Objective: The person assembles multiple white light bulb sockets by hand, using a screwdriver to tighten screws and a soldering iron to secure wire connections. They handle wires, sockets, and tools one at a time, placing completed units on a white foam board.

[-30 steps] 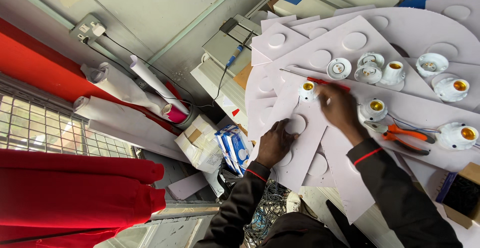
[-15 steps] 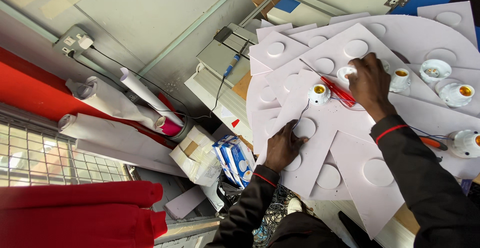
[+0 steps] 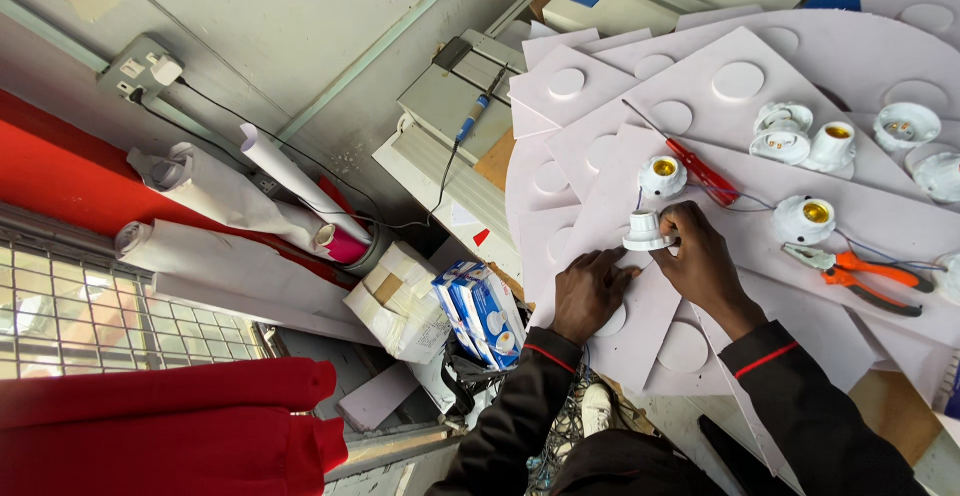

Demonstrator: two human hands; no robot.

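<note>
Here the right hand (image 3: 700, 261) grips a white lamp socket (image 3: 648, 231) by its rim — fingers curled around it, just above the white boards (image 3: 860, 226). The left hand (image 3: 590, 291) rests beside it, fingertips touching the board below — loosely bent. A red screwdriver (image 3: 700, 171) and orange pliers (image 3: 865, 276) lie nearby.

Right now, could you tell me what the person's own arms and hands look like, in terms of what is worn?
Both hands are bare: the left hand and right hand wear no gloves, and no rings or watch are visible. Both arms are covered by long dark, near-black sleeves, each with a thin red stripe around the cuff at the wrist.
</note>
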